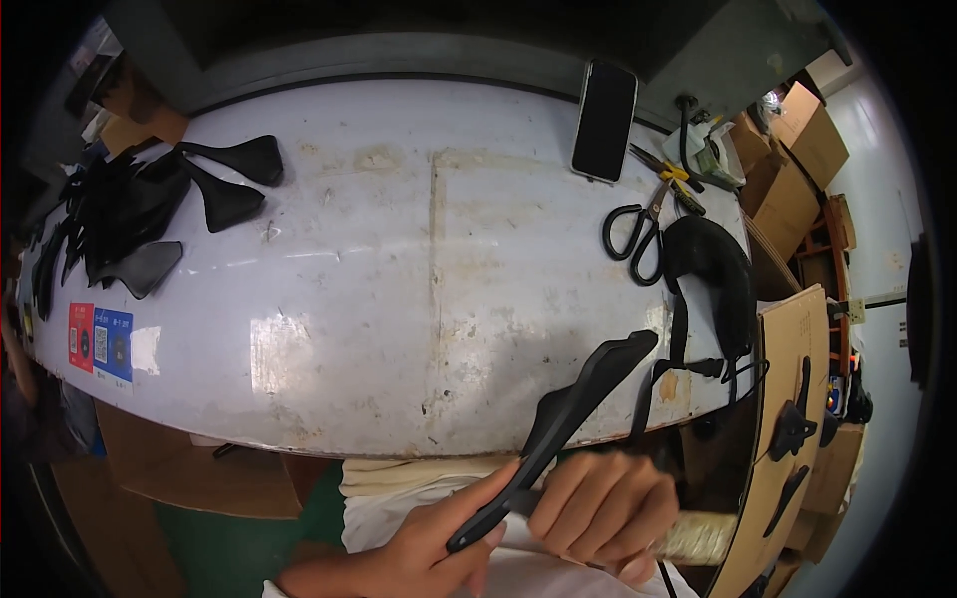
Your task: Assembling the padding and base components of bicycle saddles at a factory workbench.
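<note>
Close to my body, my left hand is closed around the lower end of a long, curved black plastic-looking part. The part slants up and right over the table's front edge. Beside it, my right hand is a fist around a tool with a pale, wrapped handle, which sticks out to the right. A short dark grey piece shows between the fist and the black part; I cannot tell whether it belongs to the tool. The tool's working end is hidden.
Similar black parts are heaped on the white table at far left. On the right lie a phone, scissors, yellow-handled pliers and a black strapped object. Cardboard boxes flank the table's right side; another open box sits below left.
</note>
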Available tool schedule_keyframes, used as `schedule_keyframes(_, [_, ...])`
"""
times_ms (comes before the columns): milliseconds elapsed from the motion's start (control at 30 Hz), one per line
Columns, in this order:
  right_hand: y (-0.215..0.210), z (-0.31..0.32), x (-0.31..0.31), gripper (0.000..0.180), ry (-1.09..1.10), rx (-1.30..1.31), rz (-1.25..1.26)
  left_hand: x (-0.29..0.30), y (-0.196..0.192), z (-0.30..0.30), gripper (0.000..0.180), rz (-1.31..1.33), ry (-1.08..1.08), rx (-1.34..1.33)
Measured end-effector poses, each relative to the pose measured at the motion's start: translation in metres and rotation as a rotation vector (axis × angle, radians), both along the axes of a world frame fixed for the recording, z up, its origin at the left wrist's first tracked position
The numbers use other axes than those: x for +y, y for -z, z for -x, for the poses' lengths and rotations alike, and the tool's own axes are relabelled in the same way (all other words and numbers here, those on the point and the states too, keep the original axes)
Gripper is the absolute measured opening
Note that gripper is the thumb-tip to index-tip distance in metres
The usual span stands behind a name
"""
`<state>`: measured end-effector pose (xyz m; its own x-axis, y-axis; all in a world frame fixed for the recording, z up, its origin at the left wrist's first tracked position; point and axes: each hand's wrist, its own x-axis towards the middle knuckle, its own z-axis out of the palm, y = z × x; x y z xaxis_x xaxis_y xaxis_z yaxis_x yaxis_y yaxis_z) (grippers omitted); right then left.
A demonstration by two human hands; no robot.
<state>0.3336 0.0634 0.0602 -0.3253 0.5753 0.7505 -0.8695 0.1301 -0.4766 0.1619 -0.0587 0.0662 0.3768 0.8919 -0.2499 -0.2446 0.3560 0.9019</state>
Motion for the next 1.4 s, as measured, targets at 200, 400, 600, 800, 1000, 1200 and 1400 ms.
schedule_keyframes(200, [-0.007, -0.022, 0.03, 0.018, 0.014, -0.043, -0.029, -0.003, -0.005, 0.014, 0.067, 0.012, 0.099, 0.072])
schedule_keyframes(400, [-0.015, -0.022, 0.042, 0.021, 0.079, -0.089, -0.249, 0.005, -0.003, 0.04, 0.059, -0.072, 0.071, 0.142])
schedule_keyframes(600, [-0.029, -0.033, 0.009, 0.032, -0.078, 0.035, 0.174, 0.016, -0.008, 0.031, 0.062, -0.468, -0.57, 0.42])
schedule_keyframes(800, [-0.01, 0.013, 0.002, 0.021, 0.101, -0.046, -0.073, 0.039, 0.024, -0.001, 0.023, -0.092, -0.318, 0.127])
schedule_keyframes(1000, [-0.011, 0.015, 0.012, 0.017, 0.084, -0.159, -0.389, 0.044, 0.045, -0.018, 0.016, -0.137, -0.253, 0.244])
schedule_keyframes(1200, [-0.009, 0.036, 0.034, 0.016, -0.009, -0.168, -0.399, 0.043, 0.054, -0.008, 0.028, -0.221, -0.202, 0.27])
schedule_keyframes(1400, [-0.008, 0.036, 0.028, 0.019, 0.05, -0.187, -0.38, 0.044, 0.054, -0.008, 0.029, -0.251, -0.148, 0.248])
